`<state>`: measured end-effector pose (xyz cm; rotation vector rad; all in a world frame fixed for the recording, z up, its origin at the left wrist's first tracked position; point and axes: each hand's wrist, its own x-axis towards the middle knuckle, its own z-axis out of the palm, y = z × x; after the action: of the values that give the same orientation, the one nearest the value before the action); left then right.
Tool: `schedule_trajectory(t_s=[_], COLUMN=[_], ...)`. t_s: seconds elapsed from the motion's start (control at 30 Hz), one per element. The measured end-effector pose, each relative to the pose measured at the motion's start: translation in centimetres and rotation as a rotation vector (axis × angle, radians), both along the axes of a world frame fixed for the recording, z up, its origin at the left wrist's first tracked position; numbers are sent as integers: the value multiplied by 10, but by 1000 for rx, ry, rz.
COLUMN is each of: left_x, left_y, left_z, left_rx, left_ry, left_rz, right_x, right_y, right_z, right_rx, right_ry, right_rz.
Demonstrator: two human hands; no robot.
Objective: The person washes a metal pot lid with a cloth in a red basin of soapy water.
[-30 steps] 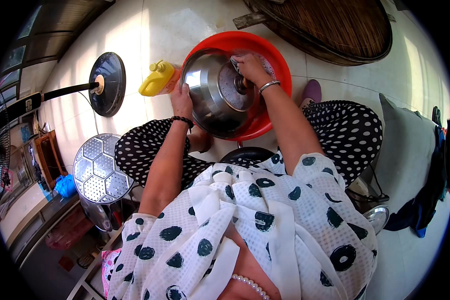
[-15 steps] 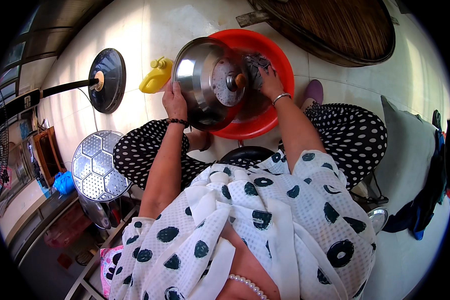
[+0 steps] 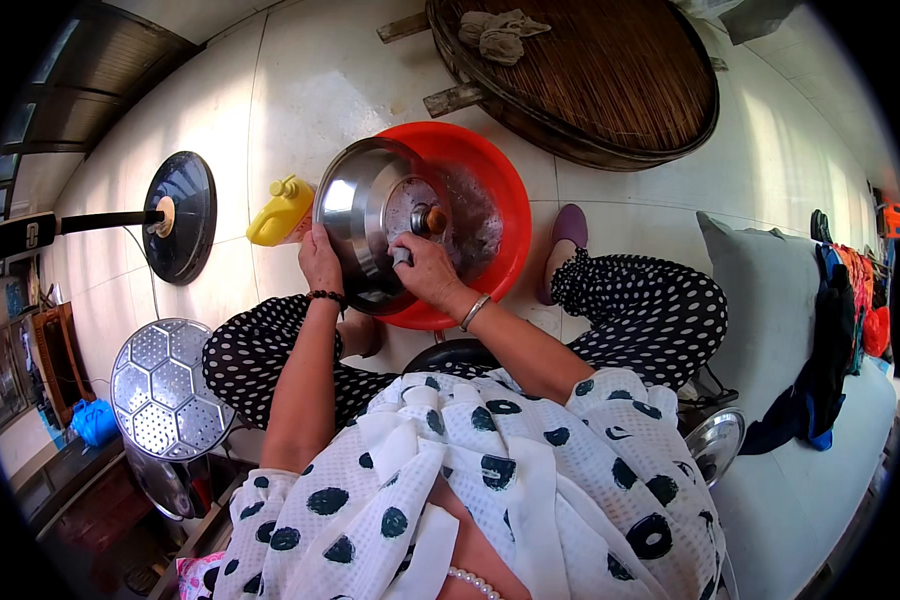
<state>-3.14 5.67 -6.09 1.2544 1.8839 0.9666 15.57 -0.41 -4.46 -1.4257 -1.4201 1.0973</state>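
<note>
A shiny steel pot lid (image 3: 358,200) with a round brown knob (image 3: 430,220) is tilted over the left side of a red basin (image 3: 515,195). My left hand (image 3: 320,262) grips the lid by its left rim. Against the lid's top, just below the knob, my right hand (image 3: 432,272) presses a grey cloth (image 3: 401,256), mostly hidden under the fingers. Suds lie on the metal around the knob. Foamy water (image 3: 475,215) shows in the basin to the right of the lid.
Left of the basin stands a yellow jug (image 3: 282,212), with a round black stand base (image 3: 180,218) beyond it. A large woven tray (image 3: 590,80) carries a crumpled cloth (image 3: 502,36) at the far side. A perforated metal stool top (image 3: 170,390) is beside my left knee.
My right hand has come left from the basin water with the grey cloth and onto the lid. My left hand keeps its hold on the lid's rim. The view has shifted.
</note>
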Motion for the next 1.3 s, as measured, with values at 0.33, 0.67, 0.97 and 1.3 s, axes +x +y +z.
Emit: schedule_trajectory(t_s=[0.33, 0.67, 0.97, 1.3], left_x=[30, -4, -7, -37], left_y=[-12, 25, 8, 22], left_z=[48, 57, 92, 6], left_rx=[367, 433, 307, -35], left_ry=[241, 67, -672, -1228], left_rz=[-129, 141, 308, 286], right_x=[49, 50, 57, 93], right_y=[77, 9, 33, 24], right_z=[20, 2, -63, 42], right_rx=[-199, -34, -255, -276], right_ry=[351, -290, 350, 1149], right_rz=[-377, 219, -437, -29])
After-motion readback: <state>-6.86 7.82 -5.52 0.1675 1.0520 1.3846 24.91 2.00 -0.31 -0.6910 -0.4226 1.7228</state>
